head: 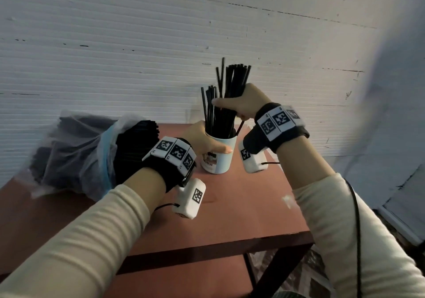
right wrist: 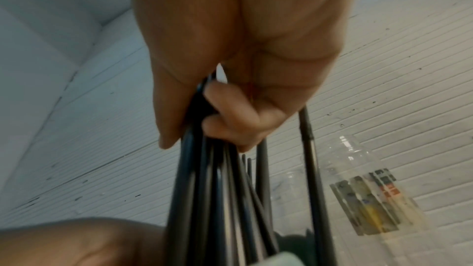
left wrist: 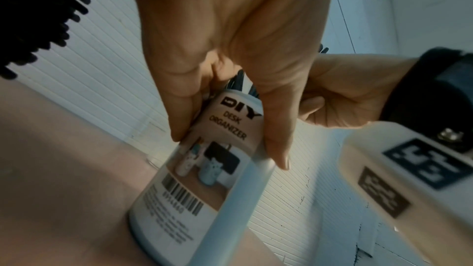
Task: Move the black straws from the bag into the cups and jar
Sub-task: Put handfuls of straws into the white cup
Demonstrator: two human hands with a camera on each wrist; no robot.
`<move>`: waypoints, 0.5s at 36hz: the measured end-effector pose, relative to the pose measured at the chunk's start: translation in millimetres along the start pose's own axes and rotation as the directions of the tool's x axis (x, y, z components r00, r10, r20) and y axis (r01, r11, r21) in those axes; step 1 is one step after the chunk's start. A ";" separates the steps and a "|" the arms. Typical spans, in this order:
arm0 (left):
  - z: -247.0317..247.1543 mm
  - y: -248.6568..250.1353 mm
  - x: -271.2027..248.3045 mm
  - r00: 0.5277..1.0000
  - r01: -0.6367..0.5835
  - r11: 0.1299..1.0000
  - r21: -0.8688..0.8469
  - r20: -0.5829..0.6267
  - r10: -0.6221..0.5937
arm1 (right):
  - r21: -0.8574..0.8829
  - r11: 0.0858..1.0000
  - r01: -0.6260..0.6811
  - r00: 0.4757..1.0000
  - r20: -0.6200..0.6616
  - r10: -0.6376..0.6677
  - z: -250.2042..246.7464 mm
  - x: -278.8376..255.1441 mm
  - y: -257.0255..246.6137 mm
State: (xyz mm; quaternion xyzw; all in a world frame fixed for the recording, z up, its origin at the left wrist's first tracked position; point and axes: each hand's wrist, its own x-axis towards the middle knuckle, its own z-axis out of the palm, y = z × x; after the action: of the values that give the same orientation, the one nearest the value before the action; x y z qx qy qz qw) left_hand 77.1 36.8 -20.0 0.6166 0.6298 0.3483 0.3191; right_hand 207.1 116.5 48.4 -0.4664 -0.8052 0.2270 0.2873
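Observation:
A white cup labelled "DIY Desk Organizer" stands on the red-brown table and holds several black straws. My left hand grips the cup, its fingers curled round the upper wall. Just above the rim, my right hand grips a bundle of black straws whose lower ends reach into the cup. The clear plastic bag, full of black straws, lies at the table's left. A clear labelled jar stands behind the cup by the wall; the head view hides it.
A white ribbed wall rises right behind the table. The table's front edge and right corner are near, with a lower shelf beneath. White camera boxes and cables hang from both wrists close to the cup.

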 end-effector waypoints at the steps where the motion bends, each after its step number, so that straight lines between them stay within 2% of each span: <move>1: -1.2 0.4 -0.8 1.000 -0.008 1.000 0.001 0.018 0.007 | -0.018 1.000 0.023 1.000 0.019 -0.023 0.8 -2.2 0.7; 4: -2.3 1.1 -2.8 0.999 -0.013 1.000 -0.013 0.031 0.013 | 0.014 0.997 0.075 0.997 -0.016 -0.075 1.9 -7.1 4.0; 8: 2.0 -3.3 1.6 1.000 0.018 0.998 -0.067 0.003 -0.018 | -0.069 0.989 0.129 0.968 -0.209 -0.140 5.7 -9.1 6.4; 10: 4.6 -11.4 9.0 0.999 0.031 0.996 -0.085 -0.031 -0.034 | -0.077 0.974 0.214 0.941 -0.253 -0.226 8.8 -9.9 5.5; 12: 6.9 -18.4 15.5 0.998 0.036 0.996 -0.083 -0.047 -0.040 | -0.106 0.946 0.305 0.922 -0.216 -0.321 12.2 -9.3 3.2; 15: 6.7 -15.5 13.5 0.996 0.055 0.997 -0.059 -0.063 -0.059 | -0.263 0.893 0.365 0.910 -0.103 -0.402 18.6 -3.5 1.6; 18: 6.6 -13.2 10.6 0.996 0.067 0.996 -0.065 -0.057 -0.071 | -0.284 0.887 0.365 0.899 -0.142 -0.415 20.1 1.1 0.9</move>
State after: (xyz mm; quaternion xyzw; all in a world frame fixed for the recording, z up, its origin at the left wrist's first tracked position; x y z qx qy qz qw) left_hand 74.9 47.7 -34.4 0.5735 0.6487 0.3748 0.3313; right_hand 193.7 116.0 33.4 -0.3471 -0.8720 0.0135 0.3448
